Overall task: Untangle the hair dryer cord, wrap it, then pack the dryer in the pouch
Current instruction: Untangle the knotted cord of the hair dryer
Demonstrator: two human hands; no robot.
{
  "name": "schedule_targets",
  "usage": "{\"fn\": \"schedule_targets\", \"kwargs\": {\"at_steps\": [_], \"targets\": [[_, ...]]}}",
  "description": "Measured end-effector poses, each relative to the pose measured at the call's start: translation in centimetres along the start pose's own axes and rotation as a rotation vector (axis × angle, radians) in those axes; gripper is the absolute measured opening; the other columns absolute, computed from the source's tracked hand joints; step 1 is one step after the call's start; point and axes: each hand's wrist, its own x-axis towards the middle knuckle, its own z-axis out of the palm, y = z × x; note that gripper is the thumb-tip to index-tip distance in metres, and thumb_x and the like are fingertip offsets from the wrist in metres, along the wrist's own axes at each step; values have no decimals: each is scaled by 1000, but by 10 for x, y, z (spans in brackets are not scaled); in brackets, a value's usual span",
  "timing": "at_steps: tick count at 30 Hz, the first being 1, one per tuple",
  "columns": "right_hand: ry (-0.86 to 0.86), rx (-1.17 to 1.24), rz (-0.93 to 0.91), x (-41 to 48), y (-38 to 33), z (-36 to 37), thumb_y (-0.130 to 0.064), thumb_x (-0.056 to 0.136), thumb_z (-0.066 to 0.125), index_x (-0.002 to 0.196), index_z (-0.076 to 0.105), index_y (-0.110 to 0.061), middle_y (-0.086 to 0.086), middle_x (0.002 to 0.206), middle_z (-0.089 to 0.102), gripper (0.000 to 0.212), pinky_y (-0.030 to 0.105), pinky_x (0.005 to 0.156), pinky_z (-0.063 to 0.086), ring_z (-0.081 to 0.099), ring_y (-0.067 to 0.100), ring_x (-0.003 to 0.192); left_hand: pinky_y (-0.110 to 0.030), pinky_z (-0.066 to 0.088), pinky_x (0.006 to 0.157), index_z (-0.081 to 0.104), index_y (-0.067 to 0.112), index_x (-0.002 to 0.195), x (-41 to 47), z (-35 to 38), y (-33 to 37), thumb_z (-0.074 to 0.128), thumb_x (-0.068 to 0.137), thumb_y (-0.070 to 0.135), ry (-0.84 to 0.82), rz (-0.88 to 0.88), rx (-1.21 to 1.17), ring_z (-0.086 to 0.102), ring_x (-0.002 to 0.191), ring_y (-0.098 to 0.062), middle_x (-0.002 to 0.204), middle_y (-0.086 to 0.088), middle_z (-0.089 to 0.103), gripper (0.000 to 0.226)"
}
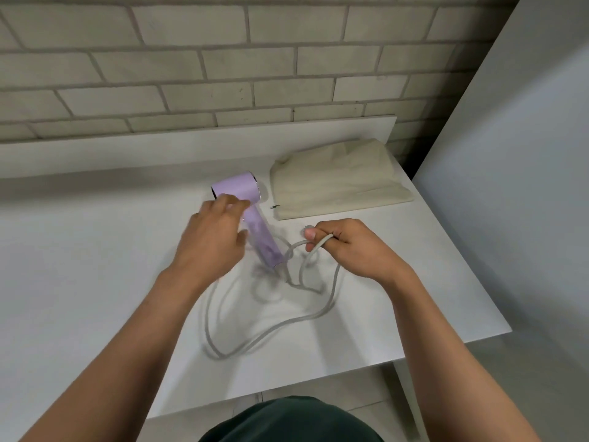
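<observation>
Right hand (347, 247) grips the tangled cord (335, 285); left hand (213, 237) hovers open over the dryer (237, 188). Wrapping and the pouch (338, 183) lie ahead

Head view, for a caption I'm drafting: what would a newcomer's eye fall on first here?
The lilac hair dryer lying on the white table, with the left hand reaching over it. Just right of it, the right hand grips a loop of the pale cord, which sprawls in tangled loops toward the near edge. A cream pouch lies flat behind, by the brick wall.
</observation>
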Motion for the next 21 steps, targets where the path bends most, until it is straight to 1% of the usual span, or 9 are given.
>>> {"fn": "schedule_targets", "kwargs": {"at_steps": [2, 4, 5, 7, 9, 13, 16, 19, 21], "targets": [[-2, -34, -18, 2, -2, 2, -46, 104, 55, 85, 77, -27, -5, 87, 76, 35, 32, 78, 49, 64, 18, 83, -27, 42, 104, 57, 20, 142, -3, 2, 18, 65, 93, 12, -21, 234, -178, 54, 127, -19, 142, 0, 56, 51], [6, -45, -40, 3, -3, 3, -45, 105, 54, 86, 77, -26, -7, 89, 76, 35, 28, 77, 49, 65, 13, 83, -3, 36, 91, 59, 24, 139, -7, 0, 37, 62, 91, 8, -122, 326, -322, 55, 106, 11, 128, 11, 63, 51], [15, -47, -50, 3, -3, 2, -44, 106, 53, 87, 76, -26, -10, 89, 76, 35, 27, 77, 50, 66, 10, 83, 0, 37, 83, 60, 27, 138, -9, 1, 44, 60, 91, 6, -167, 317, -379, 59, 96, 10, 121, 17, 65, 51], [32, -40, -51, 0, -3, 0, -41, 107, 53, 85, 75, -26, -18, 83, 74, 34, 23, 70, 49, 64, 5, 78, -7, 43, 76, 60, 35, 137, -9, 4, 48, 57, 94, 10, -227, 270, -462, 65, 88, -4, 110, 24, 70, 50], [56, -53, -47, -2, -1, -1, -41, 107, 53, 86, 75, -24, -11, 83, 74, 35, 30, 71, 50, 63, 10, 77, -22, 51, 87, 61, 40, 137, -9, 7, 47, 61, 98, 20, -283, 230, -536, 67, 92, -6, 96, 20, 74, 43], [63, -34, -4, -4, 2, -2, -47, 105, 54, 86, 74, -23, -2, 81, 74, 36, 36, 70, 51, 64, 9, 73, -42, 57, 90, 74, 26, 114, -7, 6, 43, 59, 104, 26, -209, 147, -699, 74, 80, -8, 81, 4, 76, 19], [37, 46, 31, -4, 6, -6, -44, 104, 57, 90, 76, -26, -6, 86, 76, 31, 34, 82, 58, 72, 9, 80, -44, 62, 82, 74, 17, 103, 2, 1, 32, 55, 106, 21, -34, 5, -836, 72, 70, -12, 79, -2, 74, 19], [-4, 49, 39, -3, 10, -10, -30, 106, 55, 95, 76, -28, -9, 93, 77, 23, 30, 85, 57, 71, 6, 88, -34, 61, 64, 73, 19, 98, 7, -5, 21, 52, 107, 20, 122, -130, -967, 58, 61, -14, 73, -10, 64, 23], [-12, -12, 37, -1, 10, -12, -22, 107, 52, 99, 74, -31, -14, 95, 77, 25, 28, 87, 54, 69, 2, 93, -32, 60, 59, 74, 20, 98, 9, -9, 13, 51, 107, 20, 162, -177, -984, 53, 60, -13, 64, -3, 55, 25]]}}
